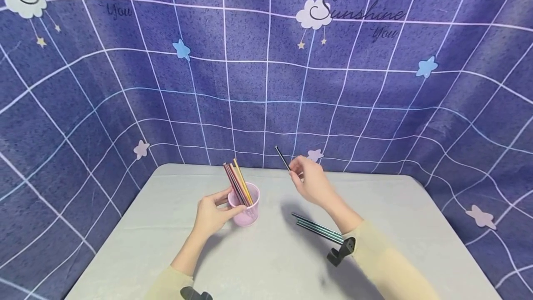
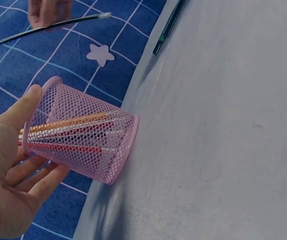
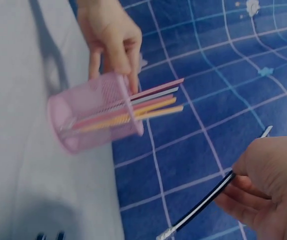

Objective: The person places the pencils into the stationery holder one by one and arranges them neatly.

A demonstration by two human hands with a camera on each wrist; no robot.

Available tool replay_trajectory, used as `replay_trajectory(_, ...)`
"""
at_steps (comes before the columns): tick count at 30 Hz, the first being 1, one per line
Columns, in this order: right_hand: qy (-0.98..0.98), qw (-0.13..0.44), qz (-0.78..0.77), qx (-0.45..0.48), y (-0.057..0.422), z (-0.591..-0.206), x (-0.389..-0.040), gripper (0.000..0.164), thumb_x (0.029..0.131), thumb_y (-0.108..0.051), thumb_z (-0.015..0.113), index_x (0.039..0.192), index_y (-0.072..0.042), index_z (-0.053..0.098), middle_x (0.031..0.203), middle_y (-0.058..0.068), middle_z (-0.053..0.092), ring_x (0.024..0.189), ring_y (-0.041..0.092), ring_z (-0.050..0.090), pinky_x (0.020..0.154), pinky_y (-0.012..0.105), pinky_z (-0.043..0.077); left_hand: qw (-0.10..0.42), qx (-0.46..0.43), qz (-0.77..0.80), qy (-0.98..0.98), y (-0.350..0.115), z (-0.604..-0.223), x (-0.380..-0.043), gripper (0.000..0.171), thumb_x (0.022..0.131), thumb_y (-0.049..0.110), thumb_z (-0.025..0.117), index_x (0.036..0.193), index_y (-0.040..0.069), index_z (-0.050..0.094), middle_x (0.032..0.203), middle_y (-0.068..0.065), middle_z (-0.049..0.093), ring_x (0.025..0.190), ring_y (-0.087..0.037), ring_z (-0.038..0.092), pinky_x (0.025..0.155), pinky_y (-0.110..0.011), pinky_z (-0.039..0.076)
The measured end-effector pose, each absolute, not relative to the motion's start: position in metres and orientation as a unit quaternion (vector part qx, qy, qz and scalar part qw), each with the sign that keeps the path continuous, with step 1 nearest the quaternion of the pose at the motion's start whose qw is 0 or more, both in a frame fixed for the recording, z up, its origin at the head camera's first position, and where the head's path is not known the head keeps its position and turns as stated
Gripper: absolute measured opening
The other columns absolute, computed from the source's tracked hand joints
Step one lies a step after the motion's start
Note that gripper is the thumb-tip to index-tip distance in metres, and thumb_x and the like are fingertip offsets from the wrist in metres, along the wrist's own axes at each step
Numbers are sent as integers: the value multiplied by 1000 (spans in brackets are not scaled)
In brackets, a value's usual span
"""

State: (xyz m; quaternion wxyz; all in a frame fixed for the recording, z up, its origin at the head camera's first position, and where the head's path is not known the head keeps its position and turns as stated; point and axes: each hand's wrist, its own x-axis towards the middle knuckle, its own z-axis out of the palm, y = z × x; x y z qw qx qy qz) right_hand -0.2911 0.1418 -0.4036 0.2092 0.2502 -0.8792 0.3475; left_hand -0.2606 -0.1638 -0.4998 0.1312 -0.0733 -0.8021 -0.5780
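A pink mesh pen cup stands on the table with several coloured pencils, red, yellow and others, leaning in it. My left hand grips it near the rim, thumb on one side and fingers on the other. In the left wrist view, the pencils' lower ends show through the mesh. My right hand, raised to the right of the cup, pinches a dark pencil between thumb and fingers. The pencil slants up toward the back wall in the head view, apart from the cup.
Several dark green and black pencils lie side by side on the table below my right forearm. The pale table ends at a blue gridded cloth, which hangs behind and on both sides. A black wrist camera sits at my right cuff.
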Motion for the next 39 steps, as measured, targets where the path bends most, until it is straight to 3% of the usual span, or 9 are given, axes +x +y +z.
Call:
replay_trajectory(10,-822,234,442,272,99,-386,-293,8,99,-1,69,106,-2,65,99,11,73,93,22,75,84,28,70,137,-80,-581,-798,-163,-501,-260,69,72,16,101,133,0,72,120,-23,78,111,-42,77,85,-36,71)
replay_trajectory(17,-796,212,483,296,73,-388,-290,10,102,-2,67,110,-2,62,104,13,73,101,25,76,91,28,69,147,-83,-565,-807,-163,-501,-261,70,72,17,101,133,-2,72,121,-23,78,110,-42,77,83,-33,70)
replay_trajectory(31,-798,177,500,284,47,-422,-304,9,101,-1,67,108,-2,63,102,14,73,99,27,77,85,26,70,142,-88,-566,-807,-164,-500,-259,69,73,19,100,133,0,72,121,-23,77,110,-42,77,84,-35,71)
replay_trajectory(39,-823,174,464,277,42,-437,-312,7,100,-1,67,107,-1,64,98,13,74,92,23,77,79,15,67,143,-86,-567,-806,-164,-500,-259,69,73,18,100,133,-1,72,122,-23,77,110,-43,77,83,-34,71)
